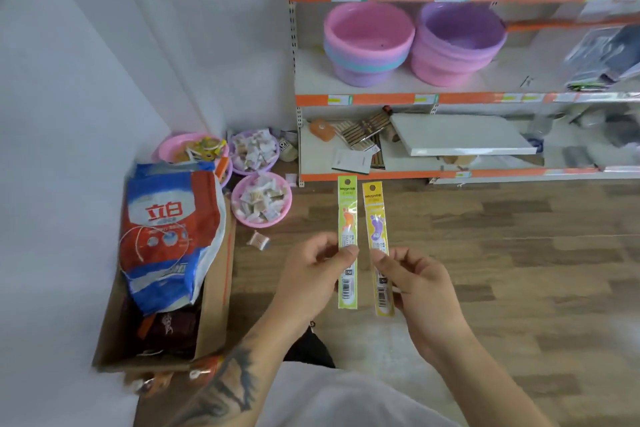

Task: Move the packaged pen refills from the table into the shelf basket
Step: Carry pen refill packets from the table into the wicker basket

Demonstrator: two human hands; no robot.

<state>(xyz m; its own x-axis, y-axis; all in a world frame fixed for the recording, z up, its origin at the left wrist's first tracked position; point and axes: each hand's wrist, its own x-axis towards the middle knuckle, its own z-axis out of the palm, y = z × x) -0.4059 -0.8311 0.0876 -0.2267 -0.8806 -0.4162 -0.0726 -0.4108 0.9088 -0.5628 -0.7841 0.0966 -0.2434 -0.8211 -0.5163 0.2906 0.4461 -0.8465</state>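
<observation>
Left hand (pixel 313 274) pinches green pack (pixel 347 242), right hand (pixel 420 291) yellow pack (pixel 377 248), below the shelf (pixel 450 176) (thumb-tip holds; either may slip to the floor).

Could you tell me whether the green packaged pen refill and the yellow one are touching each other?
Apart. The head view shows wood floor between the green packaged pen refill and the yellow packaged pen refill along their length.

Two refill packs (pixel 347 236), two basin stacks (pixel 369 42)

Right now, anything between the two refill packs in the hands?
No. Head view shows only bare wood floor through the narrow gap between the green pack and the yellow pack; they don't touch.
</observation>
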